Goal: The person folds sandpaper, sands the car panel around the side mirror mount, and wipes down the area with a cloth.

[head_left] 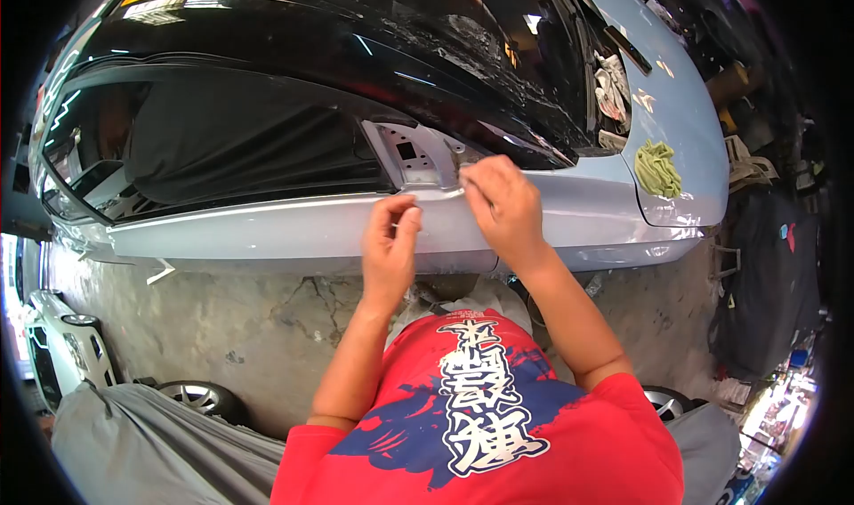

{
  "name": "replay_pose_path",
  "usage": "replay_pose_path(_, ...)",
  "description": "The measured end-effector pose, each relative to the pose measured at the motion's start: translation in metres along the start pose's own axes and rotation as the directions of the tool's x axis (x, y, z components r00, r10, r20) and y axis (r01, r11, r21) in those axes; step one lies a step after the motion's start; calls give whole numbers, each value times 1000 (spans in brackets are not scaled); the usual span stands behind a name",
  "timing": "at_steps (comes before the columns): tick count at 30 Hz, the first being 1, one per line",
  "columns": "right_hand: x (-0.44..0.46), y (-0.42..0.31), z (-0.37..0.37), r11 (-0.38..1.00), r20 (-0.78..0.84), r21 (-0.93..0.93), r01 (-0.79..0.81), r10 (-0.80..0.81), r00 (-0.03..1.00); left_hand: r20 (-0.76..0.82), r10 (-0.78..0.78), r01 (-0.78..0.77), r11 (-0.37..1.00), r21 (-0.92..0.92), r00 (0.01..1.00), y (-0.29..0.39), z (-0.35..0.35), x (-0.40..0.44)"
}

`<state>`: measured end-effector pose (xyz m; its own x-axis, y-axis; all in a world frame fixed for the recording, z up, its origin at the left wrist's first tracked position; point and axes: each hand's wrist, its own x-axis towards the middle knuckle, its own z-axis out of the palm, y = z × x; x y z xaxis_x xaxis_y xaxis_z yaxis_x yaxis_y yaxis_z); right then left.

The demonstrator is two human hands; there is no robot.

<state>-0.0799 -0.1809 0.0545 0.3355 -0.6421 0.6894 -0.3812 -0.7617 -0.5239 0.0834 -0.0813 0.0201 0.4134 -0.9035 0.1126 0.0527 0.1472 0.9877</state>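
Both hands are raised in front of the silver-blue car door (311,225). My left hand (390,242) has its fingers curled in, thumb against the fingertips, just below the window line; anything in it is too small to make out. My right hand (505,202) is pinched, a little higher and to the right, beside the bare mirror mount (414,158) with its dark square hole. Something thin and pale seems to run from its fingertips towards the left hand, but I cannot tell what it is.
A green cloth (658,169) lies on the front fender. Crumpled paper or cloth (612,91) sits at the windshield base, near a dark flat object (628,49). Grey covers (169,443) and a wheel (203,398) are behind me. A dark cover (769,274) hangs at right.
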Motion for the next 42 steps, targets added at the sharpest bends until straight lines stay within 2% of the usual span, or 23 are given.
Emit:
replay_pose_path(3, 19, 8, 8, 984, -57, -141, 109, -118, 991, -146, 20, -24, 999, -26, 989, -12, -31, 6)
replay_pose_path(6, 23, 15, 16, 948, -49, -269, 170, -190, 981, -295, 132, -138, 990, 0, 946, -25, -70, 14)
replay_pose_path(9, 27, 17, 21, 927, -42, -317, 200, -225, 974, -376, 261, -241, 965, 101, 889, -35, -104, 24)
replay_pose_path(12, 32, 14, 23, 915, -29, -345, 208, -232, 972, -426, 344, -279, 937, 210, 837, -44, -123, 33)
replay_pose_path(15, 29, 15, 24, 906, -17, -368, 210, -232, 973, -440, 378, -319, 925, 205, 814, -62, -131, 40)
replay_pose_path(18, 31, 16, 27, 900, -22, -379, 217, -243, 970, -409, 456, -307, 873, 380, 790, -74, -133, 41)
replay_pose_path(24, 28, 12, 29, 903, -31, -388, 185, -213, 977, -421, 445, -300, 881, 367, 790, -80, -132, 39)
replay_pose_path(27, 36, 12, 31, 901, -48, -383, 204, -240, 970, -357, 561, -324, 776, 541, 747, -81, -132, 42)
replay_pose_path(34, 31, 13, 30, 901, -27, -390, 190, -217, 976, -366, 571, -334, 775, 537, 735, -82, -131, 44)
replay_pose_path(39, 36, 12, 32, 896, -38, -390, 211, -245, 969, -382, 524, -314, 813, 490, 761, -81, -131, 40)
replay_pose_path(42, 33, 15, 29, 894, -10, -391, 218, -241, 970, -350, 567, -344, 778, 526, 746, -79, -131, 42)
